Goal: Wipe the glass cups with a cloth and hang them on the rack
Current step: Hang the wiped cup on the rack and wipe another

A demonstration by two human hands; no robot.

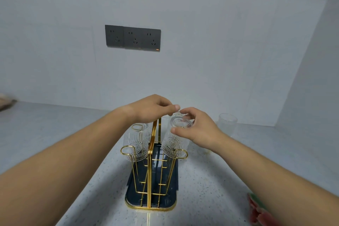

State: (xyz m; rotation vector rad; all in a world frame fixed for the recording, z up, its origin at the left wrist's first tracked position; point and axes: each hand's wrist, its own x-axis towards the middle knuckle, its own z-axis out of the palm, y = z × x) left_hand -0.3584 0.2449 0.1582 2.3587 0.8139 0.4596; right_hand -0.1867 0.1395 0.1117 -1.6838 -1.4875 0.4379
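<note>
Glass cup (176, 137): upside down, tilted, mouth low on the three o'clock side of the rack (149, 180).
Right hand (198, 132): thumb and fingers wrapped round the cup's base, grasping it firmly.
Left hand (152, 108): curled above the rack's handle at twelve o'clock; gripping or not, can't tell.
Doing it well: slide it straight down, keep the rack steady, let go only once the rack carries it.
Waiting: spare cup (227, 123) at two o'clock, cloth (256, 209) at five.
</note>
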